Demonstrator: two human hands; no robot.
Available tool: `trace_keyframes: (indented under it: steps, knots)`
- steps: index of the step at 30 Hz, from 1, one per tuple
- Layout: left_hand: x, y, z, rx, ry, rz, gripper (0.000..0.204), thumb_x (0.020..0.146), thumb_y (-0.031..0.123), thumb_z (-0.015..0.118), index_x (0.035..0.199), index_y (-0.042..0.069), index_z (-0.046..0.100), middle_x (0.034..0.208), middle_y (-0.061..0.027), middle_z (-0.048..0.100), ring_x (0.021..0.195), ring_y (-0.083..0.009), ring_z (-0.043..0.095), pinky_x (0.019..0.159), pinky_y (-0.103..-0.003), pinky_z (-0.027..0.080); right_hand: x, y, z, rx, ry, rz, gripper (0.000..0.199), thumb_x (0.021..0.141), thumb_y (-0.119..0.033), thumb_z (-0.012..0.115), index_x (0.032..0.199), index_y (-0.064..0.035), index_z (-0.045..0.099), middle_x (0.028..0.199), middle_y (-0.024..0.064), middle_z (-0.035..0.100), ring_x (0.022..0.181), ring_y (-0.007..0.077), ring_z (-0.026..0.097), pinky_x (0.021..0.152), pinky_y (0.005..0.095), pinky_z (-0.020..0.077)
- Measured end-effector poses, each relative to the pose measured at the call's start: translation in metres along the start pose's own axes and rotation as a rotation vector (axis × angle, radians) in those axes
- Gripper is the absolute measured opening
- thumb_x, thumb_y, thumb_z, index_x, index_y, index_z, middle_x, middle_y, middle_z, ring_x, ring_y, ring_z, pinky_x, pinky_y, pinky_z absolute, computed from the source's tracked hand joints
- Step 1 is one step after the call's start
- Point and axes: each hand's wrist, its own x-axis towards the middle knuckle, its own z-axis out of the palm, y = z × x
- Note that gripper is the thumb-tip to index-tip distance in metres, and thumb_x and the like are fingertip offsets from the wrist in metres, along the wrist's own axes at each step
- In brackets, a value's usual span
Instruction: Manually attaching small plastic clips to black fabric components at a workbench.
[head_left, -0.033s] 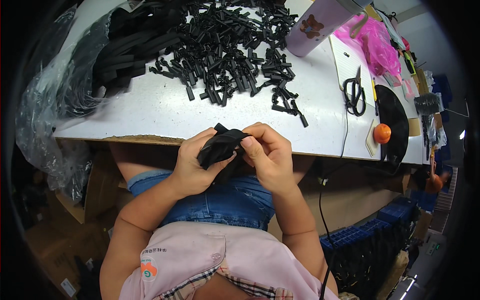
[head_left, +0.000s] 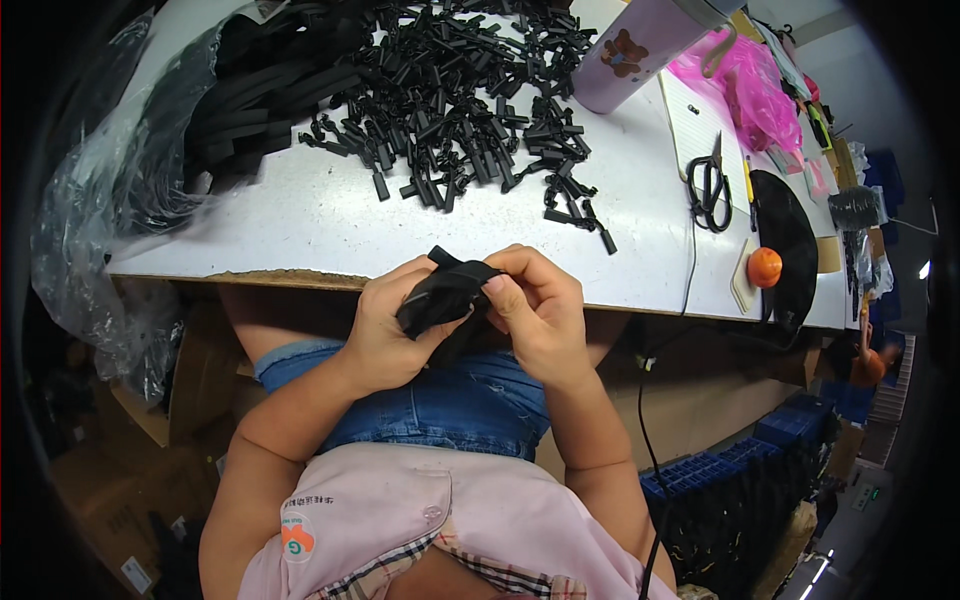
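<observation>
Far left: a clear plastic bag [head_left: 95, 230] hangs over the table [head_left: 300, 215] edge, spilling black straps [head_left: 250, 110] onto the top. Looks like bulk stock kept at arm's reach on our left.

Middle of the table: a loose heap of small black clips [head_left: 470, 100], spread flat, not stacked, so single pieces are easy to pick out. A few stragglers trail toward the near edge.

Below that, just off the table's front edge and above our lap: both hands work one folded black strap [head_left: 445, 295]. Left hand [head_left: 385, 325] is curled around it from underneath, thumb on top, gripping it as a support. Right hand [head_left: 540, 305] pinches the strap's upper end between thumb and fingertips; fingers are bent in tight, not spread. The hands are touching each other around the piece. We hold it close to the body and low, likely for control and a clear look at the end being worked. We can't tell if a clip is already on it; fingers hide that part.

Right of the heap: a lilac tumbler [head_left: 635, 50], tilted in view. Further right, scissors [head_left: 708, 185] lie on a white board, then a pink bag [head_left: 745, 85] and a small orange ball [head_left: 765, 267] near the edge. All sit well apart from the hands, parked out of the work zone.
</observation>
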Motion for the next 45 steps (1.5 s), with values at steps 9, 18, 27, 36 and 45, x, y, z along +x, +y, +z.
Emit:
trace_keyframes:
  steps: [9, 18, 27, 36, 45]
  knots:
    - [0.001, 0.004, -0.002, 0.146, -0.008, 0.035, 0.014, 0.071, 0.002, 0.064, 0.084, 0.001, 0.059, 0.073, -0.0040, 0.056, 0.063, -0.0105, 0.052, 0.058, -0.022, 0.041, 0.002, 0.002, -0.003, -0.095, -0.024, 0.046, 0.010, 0.086, -0.007, 0.048, 0.085, 0.0019, 0.052, 0.076, 0.0016, 0.053, 0.069, 0.0043, 0.047, 0.061, 0.0168, 0.0394]
    - [-0.007, -0.004, 0.013, -0.238, 0.202, -0.055, 0.015, 0.075, 0.002, 0.061, 0.090, 0.001, 0.057, 0.080, -0.0025, 0.057, 0.072, -0.0068, 0.053, 0.065, -0.021, 0.044, 0.008, 0.005, 0.010, -0.131, 0.087, 0.046, 0.012, 0.085, -0.011, 0.050, 0.084, 0.0004, 0.053, 0.068, 0.0001, 0.052, 0.056, 0.0020, 0.044, 0.050, 0.0153, 0.0369]
    - [-0.003, 0.002, 0.004, -0.138, 0.170, 0.014, 0.016, 0.078, 0.005, 0.057, 0.093, 0.000, 0.055, 0.086, -0.0043, 0.053, 0.071, -0.0083, 0.050, 0.066, -0.020, 0.042, -0.009, 0.012, 0.020, -0.146, 0.209, -0.094, 0.008, 0.081, -0.005, 0.055, 0.085, 0.0012, 0.053, 0.071, 0.0008, 0.053, 0.059, 0.0023, 0.047, 0.049, 0.0143, 0.0379]
    - [-0.002, 0.003, 0.004, -0.152, 0.222, 0.071, 0.015, 0.076, 0.002, 0.060, 0.090, -0.002, 0.059, 0.081, -0.0047, 0.060, 0.071, -0.0083, 0.055, 0.066, -0.021, 0.044, -0.004, 0.016, 0.015, -0.241, 0.146, -0.221, 0.008, 0.076, 0.001, 0.057, 0.083, 0.0024, 0.053, 0.070, 0.0006, 0.052, 0.055, 0.0023, 0.046, 0.048, 0.0144, 0.0362]
    - [-0.002, 0.011, 0.001, -0.355, 0.126, -0.157, 0.016, 0.075, 0.006, 0.059, 0.090, 0.000, 0.055, 0.080, -0.0023, 0.052, 0.061, -0.0052, 0.045, 0.052, -0.017, 0.036, -0.001, 0.013, 0.000, 0.228, 0.034, 0.064, 0.007, 0.075, 0.000, 0.059, 0.081, 0.0009, 0.054, 0.069, 0.0003, 0.052, 0.053, 0.0016, 0.043, 0.045, 0.0146, 0.0330]
